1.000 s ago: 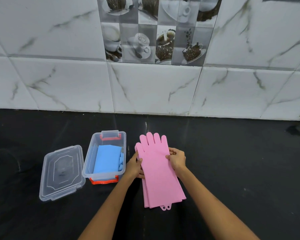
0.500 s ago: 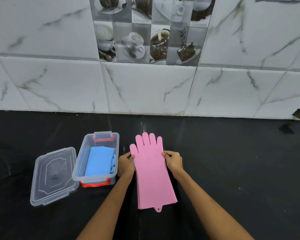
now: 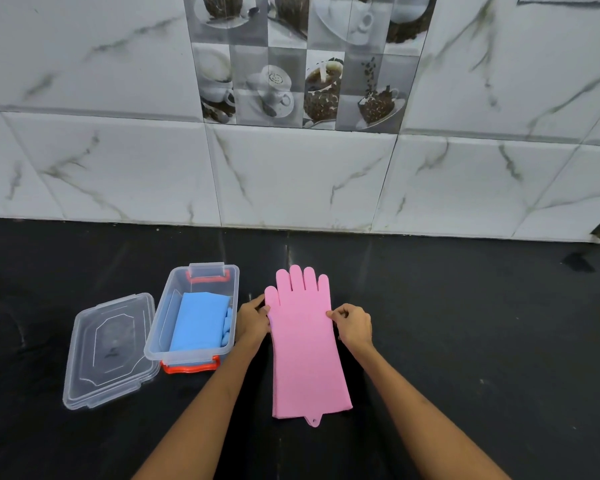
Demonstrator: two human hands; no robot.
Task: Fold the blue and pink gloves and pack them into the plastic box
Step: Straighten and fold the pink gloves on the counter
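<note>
The pink gloves [image 3: 305, 344] lie flat and stacked on the black counter, fingers pointing at the wall, cuff toward me. My left hand [image 3: 253, 318] pinches their left edge near the thumb. My right hand [image 3: 352, 325] pinches the right edge at palm height. To the left stands the clear plastic box [image 3: 160, 327] with red clasps, open. Inside it lie the folded blue gloves [image 3: 200, 323].
The box's clear lid [image 3: 110, 351] lies upturned on the counter, left of the box and touching it. A white marble-tiled wall [image 3: 291, 174] rises behind the counter. The black counter [image 3: 482, 341] stretches bare to the right of the gloves.
The two pink gloves, offset a second ago, now lie aligned as one outline. Both hands stayed at the glove's sides, shifting slightly outward to its edges.
</note>
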